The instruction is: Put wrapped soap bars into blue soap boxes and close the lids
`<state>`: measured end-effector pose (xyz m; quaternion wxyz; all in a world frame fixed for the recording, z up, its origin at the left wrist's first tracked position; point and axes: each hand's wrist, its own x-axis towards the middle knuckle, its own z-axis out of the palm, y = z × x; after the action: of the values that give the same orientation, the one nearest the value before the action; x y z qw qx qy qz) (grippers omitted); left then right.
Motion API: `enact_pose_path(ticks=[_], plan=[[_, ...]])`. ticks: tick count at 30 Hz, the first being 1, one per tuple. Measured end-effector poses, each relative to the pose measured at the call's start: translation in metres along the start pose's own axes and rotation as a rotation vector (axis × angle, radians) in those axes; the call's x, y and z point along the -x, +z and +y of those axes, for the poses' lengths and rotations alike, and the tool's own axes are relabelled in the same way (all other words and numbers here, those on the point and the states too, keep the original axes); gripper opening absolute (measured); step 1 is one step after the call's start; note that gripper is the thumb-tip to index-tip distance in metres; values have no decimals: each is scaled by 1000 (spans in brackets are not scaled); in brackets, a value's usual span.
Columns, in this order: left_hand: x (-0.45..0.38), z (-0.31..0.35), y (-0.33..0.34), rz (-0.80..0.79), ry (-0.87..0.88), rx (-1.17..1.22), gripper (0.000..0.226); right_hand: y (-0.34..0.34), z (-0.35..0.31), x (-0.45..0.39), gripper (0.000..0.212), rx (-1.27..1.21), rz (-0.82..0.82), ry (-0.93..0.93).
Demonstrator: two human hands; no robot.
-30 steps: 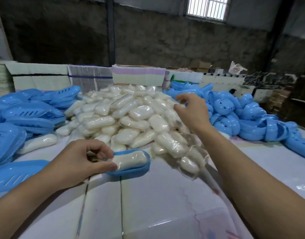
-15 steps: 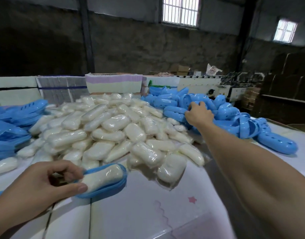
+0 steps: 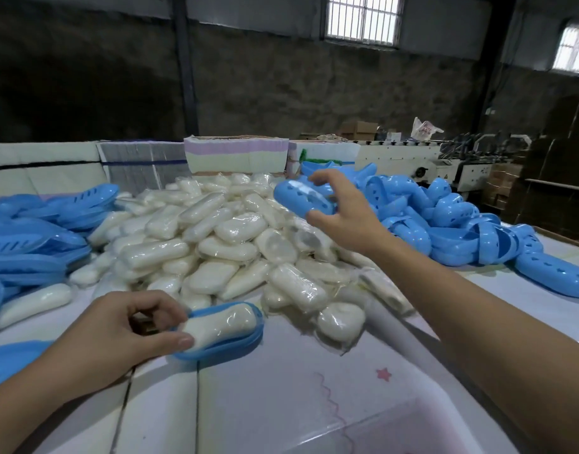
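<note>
- The step in hand looks like the capping of one box: a wrapped soap bar point(image 3: 220, 324) already lies in an open blue box base point(image 3: 229, 345) on the worktop point(image 3: 281, 404), low and left of the frame's centre, and a lid is on its way to it.
- The left hand point(image 3: 117, 332) is curled at the near end of that base; thumb and fingertips pinch the end of the bar and the rim, steadying them.
- The right hand point(image 3: 343, 211) is lifted above the heap of wrapped soap bars point(image 3: 216, 237) at centre frame, its fingers partly curled round a blue lid point(image 3: 302, 198) with small holes, held clear of the heap.
- The next move, as I judge it, calls for carrying the lid down and to the left, turning it hollow side down, lining its ends with the base and pressing until it seats.
- The film wrap at the bar's edges could catch under the rim, so the left hand should keep the bar centred.
- More lids are piled point(image 3: 445, 224) at the right of the frame; more stacked blue box parts point(image 3: 35, 237) lie at the left.
</note>
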<state>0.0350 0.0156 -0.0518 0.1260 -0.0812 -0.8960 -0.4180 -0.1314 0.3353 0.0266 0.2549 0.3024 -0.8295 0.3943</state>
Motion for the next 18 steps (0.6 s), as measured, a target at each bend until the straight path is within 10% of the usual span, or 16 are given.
enact_pose_path(ticks=[6, 18], plan=[[5, 27, 5, 25, -1, 195, 42, 38, -71, 43, 42, -262, -618, -88], [8, 27, -8, -172, -17, 18, 70, 50, -76, 68, 45, -169, -719, -288]])
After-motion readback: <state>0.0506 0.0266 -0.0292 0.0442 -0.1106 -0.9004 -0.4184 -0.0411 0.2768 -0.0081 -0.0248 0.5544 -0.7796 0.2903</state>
